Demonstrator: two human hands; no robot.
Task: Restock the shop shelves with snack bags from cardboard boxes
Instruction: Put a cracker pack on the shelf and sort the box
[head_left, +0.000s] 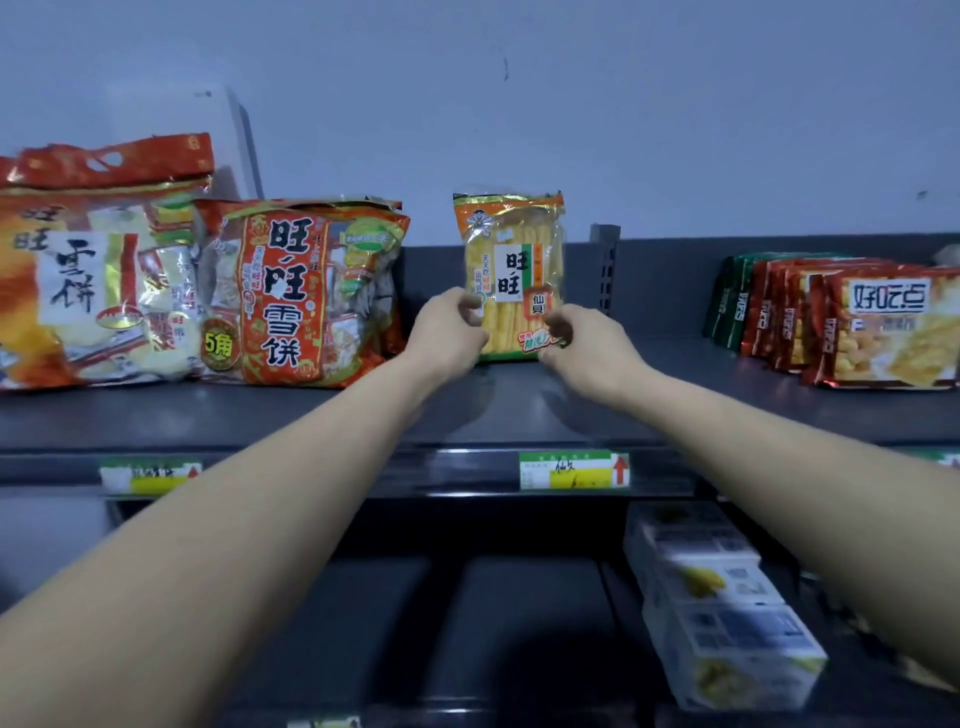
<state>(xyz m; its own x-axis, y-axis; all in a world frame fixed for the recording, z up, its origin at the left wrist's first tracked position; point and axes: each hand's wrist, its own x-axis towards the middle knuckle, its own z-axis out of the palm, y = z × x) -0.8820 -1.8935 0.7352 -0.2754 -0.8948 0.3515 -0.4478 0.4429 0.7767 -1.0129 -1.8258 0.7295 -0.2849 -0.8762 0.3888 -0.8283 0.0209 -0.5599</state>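
A yellow-and-orange rice cracker bag (511, 260) stands upright at the middle of the dark top shelf (467, 410), near the back panel. My left hand (449, 332) pinches the bag's lower left edge. My right hand (584, 340) grips its lower right corner. Both arms reach forward over the shelf's front edge.
Two large red-and-orange snow cracker bags (306, 291) (93, 270) lean at the left of the same shelf. A row of red and green biscuit packs (841, 322) stands at the right. Price labels (574, 470) sit on the shelf rail. White boxes (722, 608) lie on the lower shelf.
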